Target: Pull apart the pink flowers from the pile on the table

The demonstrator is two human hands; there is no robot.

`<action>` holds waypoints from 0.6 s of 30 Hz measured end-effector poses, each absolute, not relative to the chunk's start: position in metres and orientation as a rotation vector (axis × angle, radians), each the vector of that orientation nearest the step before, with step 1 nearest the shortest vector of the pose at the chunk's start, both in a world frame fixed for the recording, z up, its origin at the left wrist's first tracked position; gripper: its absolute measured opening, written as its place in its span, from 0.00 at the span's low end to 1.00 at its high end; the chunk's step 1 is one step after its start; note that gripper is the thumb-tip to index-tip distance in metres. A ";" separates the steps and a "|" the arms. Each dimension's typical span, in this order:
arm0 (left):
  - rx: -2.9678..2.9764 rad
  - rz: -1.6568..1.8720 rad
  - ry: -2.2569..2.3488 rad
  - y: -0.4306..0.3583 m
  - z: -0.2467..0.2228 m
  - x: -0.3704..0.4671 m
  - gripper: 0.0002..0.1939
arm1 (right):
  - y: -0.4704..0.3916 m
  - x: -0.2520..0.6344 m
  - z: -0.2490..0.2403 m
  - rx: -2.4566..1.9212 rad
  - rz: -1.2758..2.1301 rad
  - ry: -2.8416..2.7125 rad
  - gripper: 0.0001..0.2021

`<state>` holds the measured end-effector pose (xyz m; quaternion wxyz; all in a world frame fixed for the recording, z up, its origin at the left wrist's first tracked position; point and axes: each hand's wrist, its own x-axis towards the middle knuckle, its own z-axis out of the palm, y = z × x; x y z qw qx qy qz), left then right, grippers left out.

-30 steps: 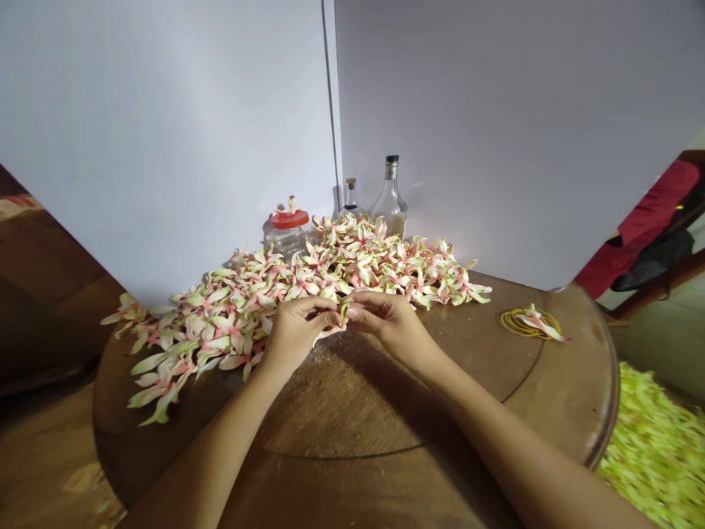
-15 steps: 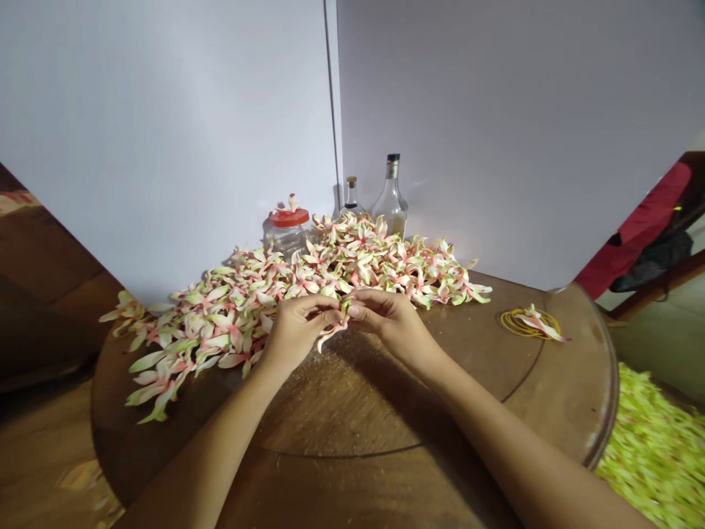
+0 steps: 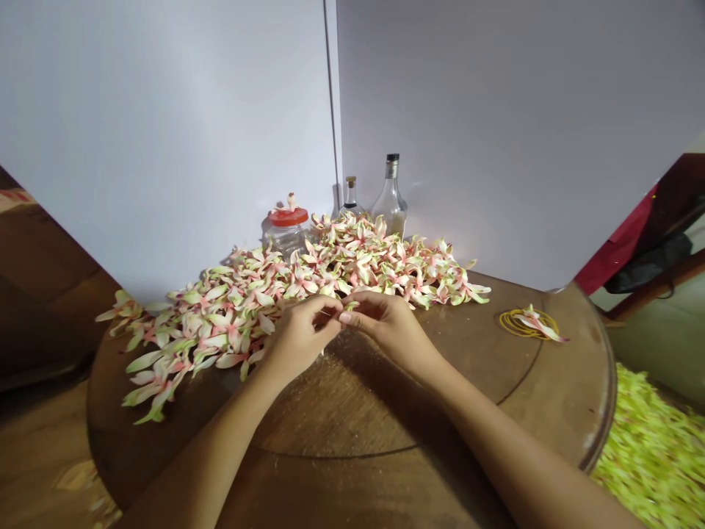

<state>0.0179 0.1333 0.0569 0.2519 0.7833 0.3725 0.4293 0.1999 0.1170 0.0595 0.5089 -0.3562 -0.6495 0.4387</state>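
Note:
My left hand (image 3: 305,332) and my right hand (image 3: 381,321) meet fingertip to fingertip over the middle of the round wooden table (image 3: 341,411). Between them they pinch a small pink-and-green flower (image 3: 351,306), mostly covered by the fingers; only a greenish bit shows at the top. Just behind both hands spreads a large heap of pale pink, white and green flowers (image 3: 358,268), which reaches down the table's left side.
At the back stand a red-lidded jar (image 3: 288,218) with a flower on top, a small corked bottle (image 3: 351,197) and a taller bottle (image 3: 391,198). Yellow rubber bands (image 3: 521,325) lie at right under a loose flower (image 3: 533,319). Yellow-green petals (image 3: 655,455) cover the lower right.
My fingers have turned inward and closed around the flower, so less of it shows. The hanging pink petal is now mostly hidden behind my left hand.

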 end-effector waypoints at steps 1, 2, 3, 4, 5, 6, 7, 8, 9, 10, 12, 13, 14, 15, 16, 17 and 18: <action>2.179 1.173 1.029 0.132 0.056 0.019 0.03 | 0.117 0.200 0.059 -0.875 1.025 -1.587 0.07; 2.200 1.191 1.045 0.132 0.056 0.019 0.03 | 0.117 0.200 0.059 -0.883 1.012 -1.595 0.08; 2.183 1.226 1.063 0.132 0.055 0.020 0.03 | 0.118 0.200 0.058 -0.889 1.005 -1.593 0.08; 2.131 1.278 1.085 0.133 0.055 0.020 0.03 | 0.119 0.200 0.056 -0.899 0.995 -1.588 0.07; 2.047 1.345 1.113 0.134 0.055 0.020 0.04 | 0.120 0.200 0.055 -0.917 0.983 -1.577 0.06; 1.924 1.431 1.145 0.136 0.055 0.019 0.04 | 0.121 0.201 0.054 -0.942 0.966 -1.557 0.06; 1.763 1.528 1.169 0.138 0.056 0.019 0.04 | 0.122 0.201 0.053 -0.969 0.955 -1.529 0.06; 1.567 1.629 1.173 0.140 0.056 0.017 0.05 | 0.123 0.202 0.052 -0.987 0.957 -1.489 0.07; 1.357 1.722 1.147 0.142 0.057 0.016 0.05 | 0.124 0.203 0.052 -0.987 0.978 -1.440 0.08; 1.163 1.802 1.101 0.144 0.058 0.016 0.05 | 0.125 0.203 0.052 -0.966 1.009 -1.385 0.09; 0.898 1.924 0.987 0.146 0.061 0.016 0.08 | 0.127 0.201 0.053 -0.879 1.065 -1.258 0.11; 0.832 1.967 0.942 0.147 0.062 0.017 0.09 | 0.127 0.200 0.054 -0.830 1.086 -1.194 0.11; 0.797 2.001 0.916 0.148 0.063 0.019 0.10 | 0.126 0.197 0.055 -0.786 1.098 -1.136 0.12; 0.779 2.027 0.909 0.148 0.064 0.020 0.11 | 0.125 0.195 0.055 -0.748 1.105 -1.092 0.12; 0.766 2.046 0.916 0.150 0.066 0.021 0.11 | 0.124 0.192 0.056 -0.715 1.108 -1.061 0.12; 0.755 2.064 0.932 0.151 0.068 0.021 0.11 | 0.123 0.190 0.056 -0.689 1.106 -1.041 0.13; 0.751 2.087 0.955 0.153 0.072 0.020 0.11 | 0.122 0.189 0.056 -0.670 1.101 -1.030 0.12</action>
